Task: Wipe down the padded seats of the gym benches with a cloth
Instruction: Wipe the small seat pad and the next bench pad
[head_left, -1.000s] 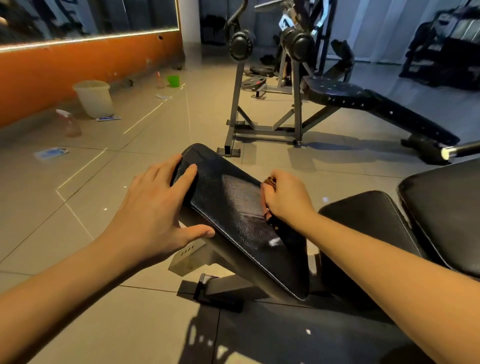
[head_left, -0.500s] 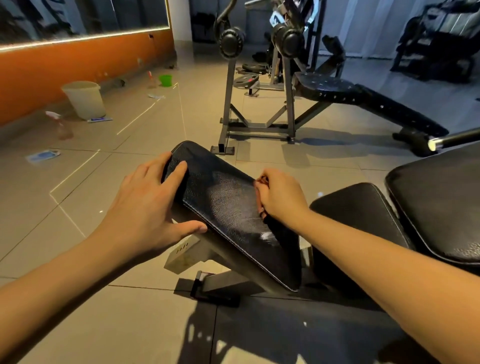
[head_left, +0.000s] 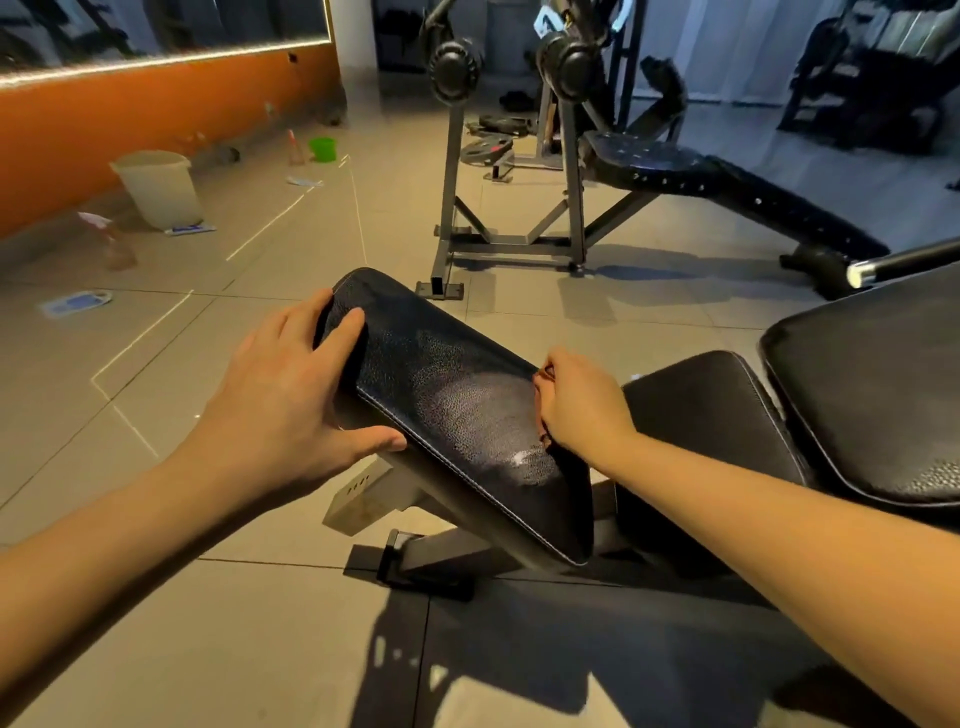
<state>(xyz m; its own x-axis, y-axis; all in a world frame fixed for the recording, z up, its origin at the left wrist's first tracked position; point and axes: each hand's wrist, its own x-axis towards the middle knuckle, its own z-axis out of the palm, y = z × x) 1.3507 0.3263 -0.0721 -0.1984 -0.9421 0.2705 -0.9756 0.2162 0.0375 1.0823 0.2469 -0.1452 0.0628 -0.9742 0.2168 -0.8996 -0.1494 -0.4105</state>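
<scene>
A tilted black padded seat (head_left: 447, 395) of the near bench fills the middle of the view, with a pale damp sheen on its lower half. My left hand (head_left: 291, 405) holds its upper left corner, fingers over the top edge and thumb along the side. My right hand (head_left: 576, 405) is curled at the pad's right edge and grips a small dark cloth (head_left: 544, 373), which is almost wholly hidden in the fist. To the right lie two more black pads, one (head_left: 717, 415) close by and one (head_left: 878, 395) larger.
A second bench (head_left: 727, 192) on a grey rack (head_left: 452, 208) with weight plates stands behind. By the orange wall are a pale bucket (head_left: 156, 182), a spray bottle (head_left: 111, 239), a green cup (head_left: 323, 148) and a blue item (head_left: 78, 302) on the tiled floor.
My right hand with the cloth has slid slightly down the pad's right edge, and the damp sheen looks wider. My left hand keeps its hold on the pad.
</scene>
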